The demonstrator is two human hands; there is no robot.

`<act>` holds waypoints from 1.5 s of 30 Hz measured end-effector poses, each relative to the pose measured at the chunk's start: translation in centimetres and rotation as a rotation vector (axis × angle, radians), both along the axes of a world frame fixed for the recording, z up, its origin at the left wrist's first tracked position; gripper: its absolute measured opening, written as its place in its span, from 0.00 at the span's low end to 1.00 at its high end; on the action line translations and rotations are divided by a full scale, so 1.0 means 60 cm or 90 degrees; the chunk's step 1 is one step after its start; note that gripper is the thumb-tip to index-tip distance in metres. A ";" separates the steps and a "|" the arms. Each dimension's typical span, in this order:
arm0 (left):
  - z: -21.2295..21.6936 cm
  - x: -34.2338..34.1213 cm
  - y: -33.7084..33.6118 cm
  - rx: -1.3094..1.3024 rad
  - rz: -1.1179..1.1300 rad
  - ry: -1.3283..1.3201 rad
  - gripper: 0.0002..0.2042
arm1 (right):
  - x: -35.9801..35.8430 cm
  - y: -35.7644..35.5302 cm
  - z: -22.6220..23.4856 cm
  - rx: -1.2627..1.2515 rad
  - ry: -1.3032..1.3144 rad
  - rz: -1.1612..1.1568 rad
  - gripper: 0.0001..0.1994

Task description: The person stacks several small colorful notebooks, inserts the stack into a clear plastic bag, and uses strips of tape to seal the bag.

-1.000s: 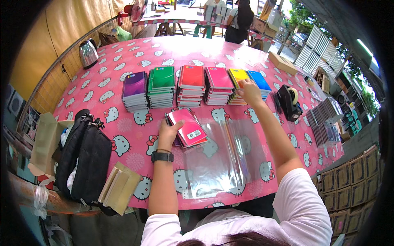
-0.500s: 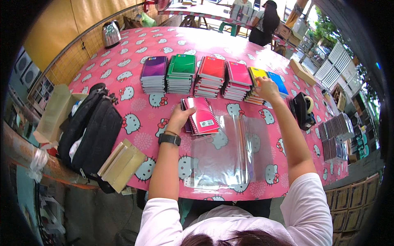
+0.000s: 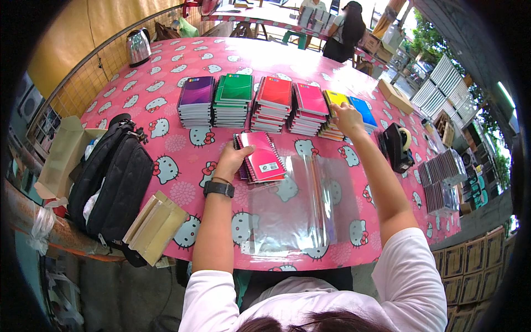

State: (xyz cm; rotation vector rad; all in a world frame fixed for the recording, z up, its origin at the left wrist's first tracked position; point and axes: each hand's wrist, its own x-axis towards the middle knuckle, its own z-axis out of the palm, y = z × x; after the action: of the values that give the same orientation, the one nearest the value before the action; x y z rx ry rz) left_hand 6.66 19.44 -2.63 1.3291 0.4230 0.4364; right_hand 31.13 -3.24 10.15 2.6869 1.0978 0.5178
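White short-sleeved shirt (image 3: 409,271), broad dark wristwatch (image 3: 219,188), thin brownish bracelet (image 3: 223,180)

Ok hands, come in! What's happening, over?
Left hand: holding notebooks, pink on top. Right hand: at yellow notebook stack, can't tell if holding. Clear plastic between forearms, not blocking that stack.

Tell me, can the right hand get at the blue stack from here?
Likely yes: the right hand is at the yellow stack, right beside the blue stack, and nothing lies on the blue top cover.
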 end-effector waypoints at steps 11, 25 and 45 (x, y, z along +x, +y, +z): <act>0.064 -0.027 -0.025 0.081 -0.098 -0.254 0.33 | -0.104 0.063 -0.009 0.639 0.263 0.259 0.12; 0.071 -0.078 0.054 0.421 0.016 -0.324 0.20 | -0.198 0.455 0.048 0.113 0.346 0.332 0.29; 0.079 -0.083 0.069 0.570 0.320 -0.300 0.13 | -0.115 0.319 0.006 0.177 0.266 0.435 0.22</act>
State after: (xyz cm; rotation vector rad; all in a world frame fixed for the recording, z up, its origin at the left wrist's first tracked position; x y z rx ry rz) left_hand 1.66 23.56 2.09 1.8959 0.1451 1.4468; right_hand 24.24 15.89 10.53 2.6544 2.2380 0.2037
